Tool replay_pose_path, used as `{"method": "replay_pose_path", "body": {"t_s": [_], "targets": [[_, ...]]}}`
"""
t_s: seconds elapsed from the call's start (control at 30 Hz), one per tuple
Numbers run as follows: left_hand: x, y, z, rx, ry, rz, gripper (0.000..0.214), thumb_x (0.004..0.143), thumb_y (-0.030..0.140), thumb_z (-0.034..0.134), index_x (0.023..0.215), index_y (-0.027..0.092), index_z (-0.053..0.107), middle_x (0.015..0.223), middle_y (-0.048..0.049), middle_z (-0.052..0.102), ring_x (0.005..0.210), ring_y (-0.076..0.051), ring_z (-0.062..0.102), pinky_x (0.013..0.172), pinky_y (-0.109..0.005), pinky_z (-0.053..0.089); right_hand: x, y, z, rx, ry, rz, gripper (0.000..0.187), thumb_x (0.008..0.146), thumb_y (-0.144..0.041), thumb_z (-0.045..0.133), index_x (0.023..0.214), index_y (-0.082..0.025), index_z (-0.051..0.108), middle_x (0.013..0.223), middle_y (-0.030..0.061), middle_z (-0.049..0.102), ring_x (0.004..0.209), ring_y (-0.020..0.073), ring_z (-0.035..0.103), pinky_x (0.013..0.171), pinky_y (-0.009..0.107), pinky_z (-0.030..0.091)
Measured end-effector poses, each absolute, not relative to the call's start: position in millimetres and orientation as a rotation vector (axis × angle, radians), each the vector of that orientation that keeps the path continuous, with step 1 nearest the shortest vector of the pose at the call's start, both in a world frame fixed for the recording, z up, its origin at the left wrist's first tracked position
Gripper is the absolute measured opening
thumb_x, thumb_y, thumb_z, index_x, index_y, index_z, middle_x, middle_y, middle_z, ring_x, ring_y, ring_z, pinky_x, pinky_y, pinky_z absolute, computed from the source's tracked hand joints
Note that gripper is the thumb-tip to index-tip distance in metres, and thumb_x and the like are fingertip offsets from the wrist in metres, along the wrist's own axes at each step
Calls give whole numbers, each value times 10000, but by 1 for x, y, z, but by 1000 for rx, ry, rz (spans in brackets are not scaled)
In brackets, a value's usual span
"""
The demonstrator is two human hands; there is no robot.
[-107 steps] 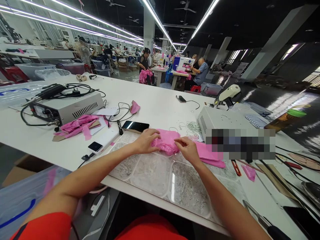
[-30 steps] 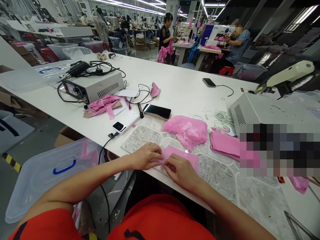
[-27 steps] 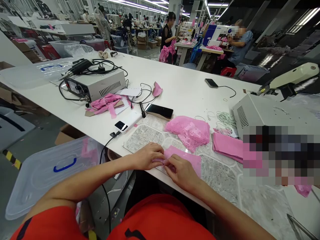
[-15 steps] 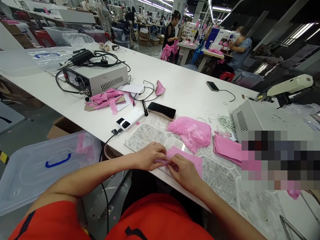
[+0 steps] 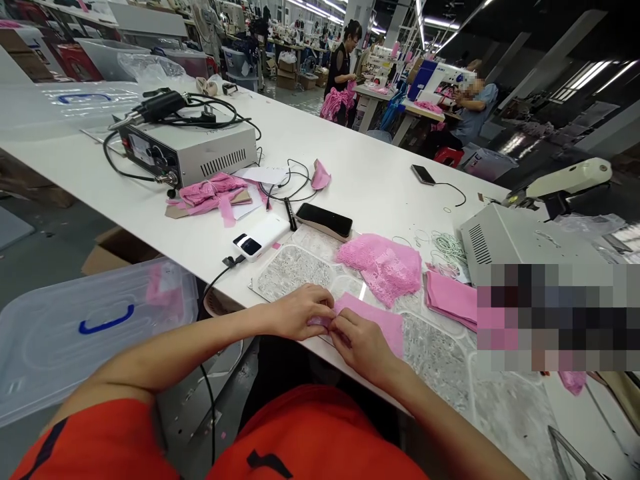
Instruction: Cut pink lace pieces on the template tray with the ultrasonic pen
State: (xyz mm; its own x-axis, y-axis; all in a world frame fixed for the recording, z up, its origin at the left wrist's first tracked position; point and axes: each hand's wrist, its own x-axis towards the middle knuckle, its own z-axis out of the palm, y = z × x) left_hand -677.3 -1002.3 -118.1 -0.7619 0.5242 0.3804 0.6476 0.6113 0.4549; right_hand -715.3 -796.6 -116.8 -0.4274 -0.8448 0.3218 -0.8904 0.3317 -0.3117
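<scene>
At the table's near edge, my left hand [image 5: 304, 312] pinches the left end of a pink fabric piece [image 5: 383, 325]. My right hand [image 5: 361, 345] has its fingertips closed on the same fabric, right beside the left fingers. The rest of that piece lies flat on a grey marbled mat [image 5: 440, 357]. Just beyond it rests a crumpled pink lace piece [image 5: 383, 263]. A folded stack of pink fabric [image 5: 450, 300] lies to the right. The fingers hide the edge being held.
A grey machine box with cables [image 5: 215, 157] stands at the back left. A phone [image 5: 324, 221], a white power bank [image 5: 263, 237] and a second grey box [image 5: 520, 240] surround the mat. A lidded plastic bin [image 5: 105, 333] is below left. Two people work at the back.
My right fingers have shifted slightly left and closer to the left hand along the fabric edge. The left hand stays nearly where it was. The view has tilted a little.
</scene>
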Motion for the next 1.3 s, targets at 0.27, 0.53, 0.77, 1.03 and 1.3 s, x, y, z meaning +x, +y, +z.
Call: {"method": "replay_pose_path", "body": {"t_s": [0.27, 0.53, 0.77, 1.03, 1.3], "targets": [[-678, -1003, -119, -1028, -2636, -711, 159, 889, 291, 607, 908, 237, 755, 1051, -96, 624, 958, -212, 585, 897, -351, 442, -713, -788, -121, 1675, -2209, 657, 217, 924, -104, 434, 861, -172, 630, 786, 63, 647, 726, 154, 602, 644, 252, 482], [-677, -1001, -116, -1010, -2675, -683, 188, 904, 295, 580, 934, 232, 755, 1089, -106, 627, 995, -222, 578, 900, -358, 428, -714, -788, -120, 1633, -2129, 658, 186, 909, -98, 477, 860, -170, 641, 774, 59, 659, 699, 146, 590, 635, 254, 496], [-682, -993, -118, -854, -2694, -914, 93, 771, 271, 751, 861, 249, 746, 1085, -39, 638, 1046, -220, 544, 995, -408, 319, -715, -786, -120, 1620, -2171, 735, 214, 920, -107, 456, 880, -192, 648, 807, 53, 679, 723, 139, 606, 654, 251, 513], [-684, -985, -117, -834, -2705, -947, 56, 774, 177, 718, 749, 225, 733, 1057, -27, 646, 1038, -206, 543, 1023, -416, 290, -710, -787, -110, 1449, -2150, 820, 162, 911, -145, 460, 847, -191, 602, 747, 69, 640, 702, 166, 597, 623, 280, 499], [-681, -990, -106, -971, -2602, -873, 130, 884, 188, 574, 893, 210, 702, 1051, -68, 635, 999, -199, 567, 1044, -446, 297, -683, -707, -59, 1540, -2933, 1016, 163, 875, -158, 510, 745, -216, 590, 682, -14, 601, 584, 98, 541, 536, 212, 414]]}}
